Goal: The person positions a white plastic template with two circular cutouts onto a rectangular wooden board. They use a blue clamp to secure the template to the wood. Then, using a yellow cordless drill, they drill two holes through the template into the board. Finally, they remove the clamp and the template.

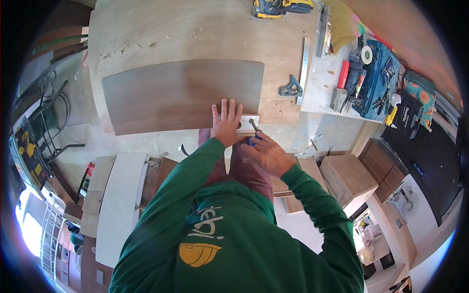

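At bench edge, left hand point(226, 122) lies flat, fingers spread, pressing the near right corner of a dark brown panel point(183, 94) and a small pale strip point(246, 122) just beside it. Right hand point(266, 155) is clenched around a blue-handled tool point(253, 133); its metal tip rests on the strip, near the left fingers. Panel lies flat on a plywood bench point(161, 34), long side across. Right of it: square point(291, 88), steel rule point(305, 68), then a blue tool case point(378, 80), open, well apart. Yellow power tool point(281, 7) at far edge.
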A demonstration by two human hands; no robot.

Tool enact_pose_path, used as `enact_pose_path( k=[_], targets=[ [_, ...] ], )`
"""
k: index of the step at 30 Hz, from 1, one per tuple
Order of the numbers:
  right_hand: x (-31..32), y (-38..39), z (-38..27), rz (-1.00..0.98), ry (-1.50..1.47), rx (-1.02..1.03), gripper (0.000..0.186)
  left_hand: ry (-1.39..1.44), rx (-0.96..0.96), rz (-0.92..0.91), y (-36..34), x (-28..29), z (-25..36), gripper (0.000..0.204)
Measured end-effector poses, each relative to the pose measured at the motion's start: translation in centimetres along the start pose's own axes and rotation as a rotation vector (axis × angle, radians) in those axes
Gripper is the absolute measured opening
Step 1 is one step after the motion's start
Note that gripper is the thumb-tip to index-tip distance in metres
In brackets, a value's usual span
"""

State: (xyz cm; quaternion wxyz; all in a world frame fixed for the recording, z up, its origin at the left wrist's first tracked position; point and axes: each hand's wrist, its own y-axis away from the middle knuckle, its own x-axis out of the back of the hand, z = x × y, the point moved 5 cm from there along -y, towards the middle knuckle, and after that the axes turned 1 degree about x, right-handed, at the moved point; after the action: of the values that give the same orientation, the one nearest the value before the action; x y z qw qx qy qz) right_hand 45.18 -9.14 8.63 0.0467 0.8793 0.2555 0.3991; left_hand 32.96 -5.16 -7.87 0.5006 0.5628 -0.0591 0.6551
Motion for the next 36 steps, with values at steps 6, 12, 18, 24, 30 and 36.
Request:
enact_pose_path(
  k=[6,12,18,24,30,36],
  targets=[
    [-0.8,-0.2,-0.4,0.376,-0.223,-0.373,0.038,-0.102,0.001,0.011,0.0,-0.9,0.0,0.121],
    [-0.9,-0.3,-0.4,0.578,-0.331,-0.585,0.033,0.004,0.004,-0.125,-0.2,0.5,0.2,0.116],
    [-2.4,0.2,-0.1,0.731,-0.606,-0.757,0.034,-0.015,-0.002,-0.062,-0.1,0.2,0.2,0.107],
    [-2.9,0.4,0.1,0.767,-0.733,-0.858,0.037,0.005,0.005,-0.046,-0.1,0.0,0.1,0.103],
    [-4.4,0.4,0.4,0.819,-0.891,-0.877,0.039,-0.102,0.004,-0.028,-0.1,-0.8,0.0,0.118],
    [-1.5,0.3,0.1,0.599,-0.609,-0.807,0.045,-0.049,0.037,-0.016,0.3,-0.1,0.6,0.115]
  ],
)
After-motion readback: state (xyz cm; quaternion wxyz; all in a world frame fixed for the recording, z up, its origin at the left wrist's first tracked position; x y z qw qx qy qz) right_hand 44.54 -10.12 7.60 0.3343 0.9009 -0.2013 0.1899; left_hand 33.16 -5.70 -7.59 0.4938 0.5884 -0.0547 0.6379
